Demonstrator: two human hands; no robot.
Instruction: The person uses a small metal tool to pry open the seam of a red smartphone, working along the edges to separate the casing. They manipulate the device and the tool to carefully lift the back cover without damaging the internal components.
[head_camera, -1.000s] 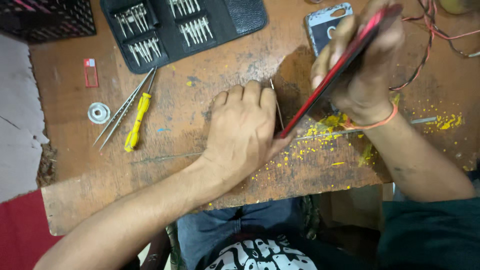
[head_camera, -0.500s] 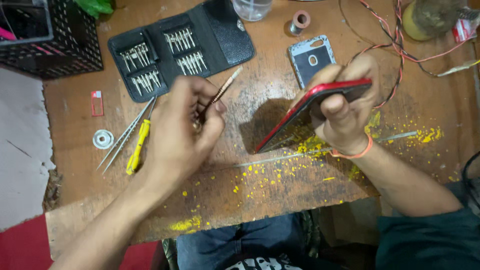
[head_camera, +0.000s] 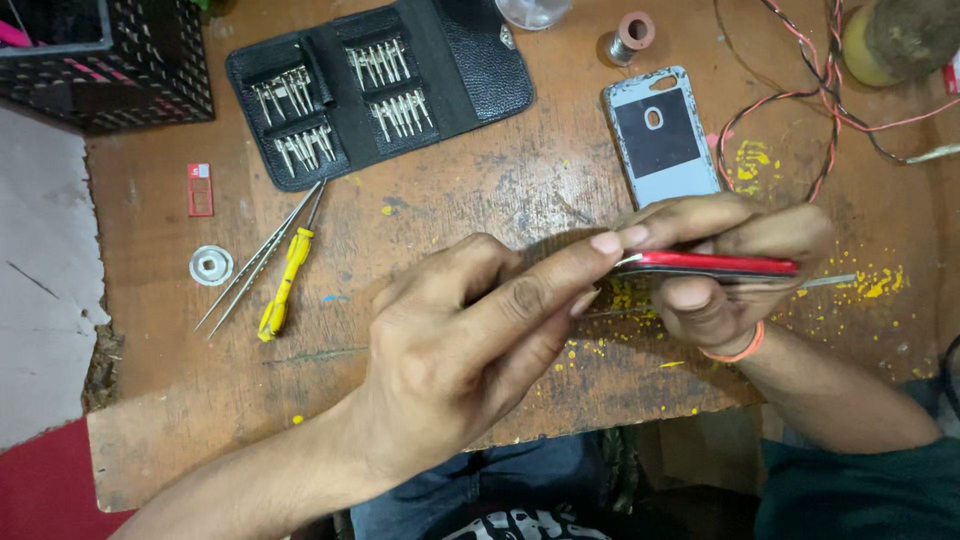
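Head view, looking down on a worn wooden desk (head_camera: 480, 200). The right hand (head_camera: 735, 265) holds a red phone (head_camera: 715, 264) edge-on above the desk at about 3 o'clock from the picture's centre, its fingers (head_camera: 690, 220) curled over the top edge and the thumb pressed up from below, so that the phone's long axis runs level from 9 o'clock to 3 o'clock. The left hand (head_camera: 470, 340) comes in from 7 o'clock; its forefinger and thumb are pressed together at the phone's 9 o'clock end, touching the seam, and whether a thin tool lies between them cannot be told. The left hand is thus the nearer to that open end. On the desk lie a separate grey phone back cover (head_camera: 660, 135) at 12 o'clock from the phone, an open black screwdriver-bit case (head_camera: 380, 90) at 10 o'clock, and tweezers (head_camera: 258, 257) beside a yellow-handled tool (head_camera: 284, 280) at 9 o'clock.
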